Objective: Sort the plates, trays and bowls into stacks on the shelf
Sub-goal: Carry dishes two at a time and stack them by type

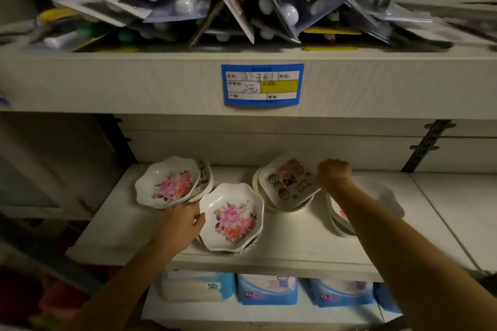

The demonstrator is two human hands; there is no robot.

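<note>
On the middle shelf [295,244] sit several groups of dishes. A flower-printed scalloped bowl [168,183] lies at the back left, on top of another patterned dish. A second flower bowl [232,216] tops a stack at the front centre; my left hand [183,223] rests on its left rim, fingers curled on the edge. A square tray with cartoon owls [289,181] lies tilted on a stack of white bowls. My right hand [333,172] is at that tray's right edge, fingers hidden. A stack of white plates [382,196] lies under my right forearm.
The shelf above holds a messy pile of blister-packed goods [242,8], and its front edge carries a blue price label [262,84]. Packs of tissue and soft goods [266,290] fill the shelf below. A metal bracket [427,145] stands at the back right.
</note>
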